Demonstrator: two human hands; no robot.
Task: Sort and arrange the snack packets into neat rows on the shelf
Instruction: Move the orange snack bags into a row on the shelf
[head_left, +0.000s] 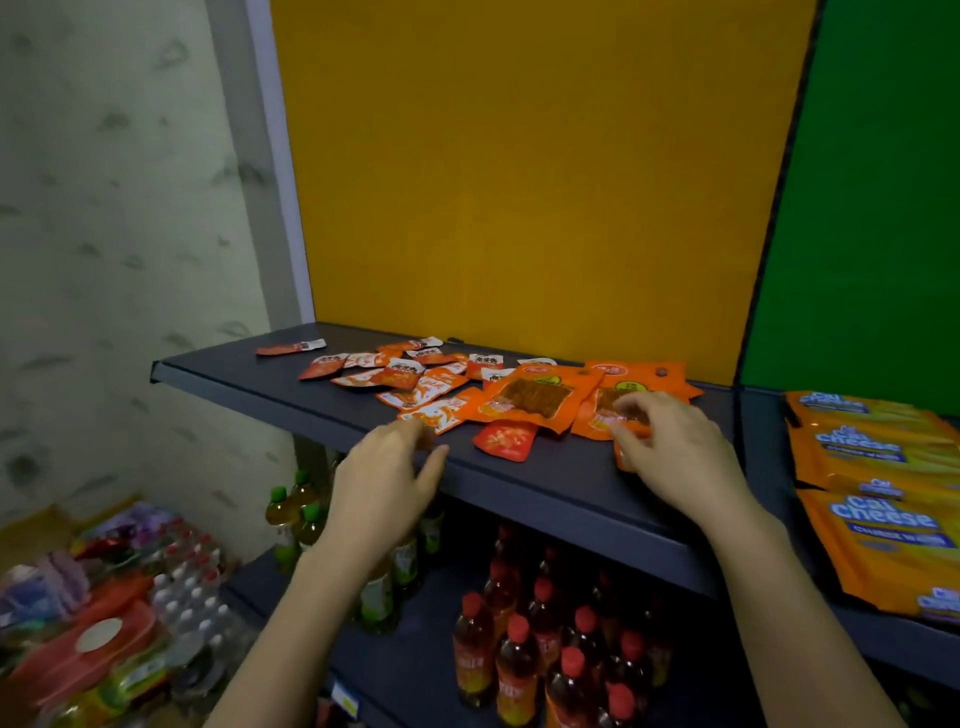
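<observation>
**Both hands at a loose heap of snack packets on the shelf**

At the bottom of the frame, red-capped bottles (519, 649) stand on the lower shelf, with green-capped bottles (291, 512) to their left.

Above them runs the dark shelf (545, 483). The left hand (387, 478) reaches over its front edge, fingers loosely extended and the thumb held apart. Its blurred fingertips are at the near corner of a small orange-and-white packet (439, 414); contact cannot be made out.

The right hand (675, 452), right of centre, has its fingers curled over the second large orange packet (597, 415) and pinches that packet's near edge against the thumb.

Between the hands a small red packet (506, 440) lies flat, long axis roughly left to right. Just behind it the large orange packet (535, 397) lies flat with its header end toward the back panel, overlapping its neighbours.

Farther back and left, the scattered small packets (384, 371) point every which way (no rows here). One lone packet (291, 347) lies apart at the far left, long axis left to right, white end to the right.

At the right edge, Cal Cheese packs (883, 519) lie overlapped. The yellow back panel (519, 182) rises behind.
</observation>
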